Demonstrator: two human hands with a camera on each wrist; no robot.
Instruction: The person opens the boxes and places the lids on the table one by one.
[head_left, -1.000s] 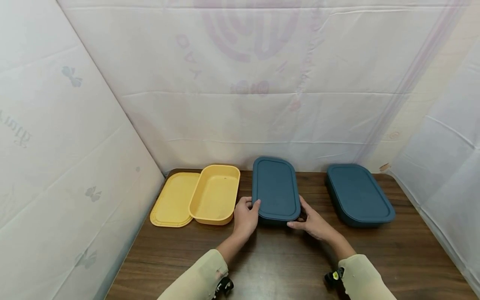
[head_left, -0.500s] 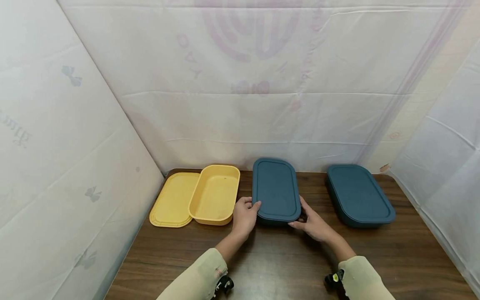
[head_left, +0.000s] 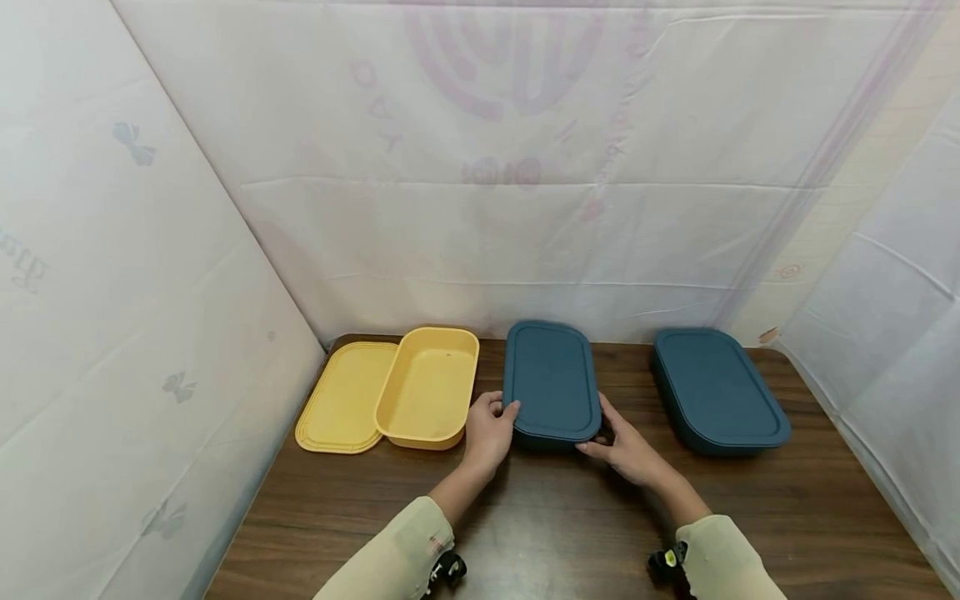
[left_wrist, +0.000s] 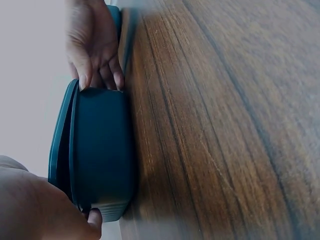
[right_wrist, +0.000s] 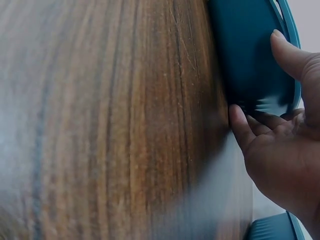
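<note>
Both hands grip the middle blue box (head_left: pixel 552 383) at desk (head_left: pixel 570 533) centre: left hand (head_left: pixel 489 432) at its 8 o'clock corner, right hand (head_left: pixel 624 446) at 4 o'clock (thumbs on the lid's rim). A yellow tray (head_left: pixel 429 386) sits at 9 o'clock, another blue box (head_left: pixel 716 390) at 3 o'clock.

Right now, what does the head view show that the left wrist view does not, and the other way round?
Only the head view shows the yellow tub with its yellow lid beside it, and a second closed blue box to the right. Only the left wrist view shows the held box's side wall and the lid edge standing slightly off it. Both show the middle blue box, the wooden table, and the left hand and right hand gripping its near corners.
</note>
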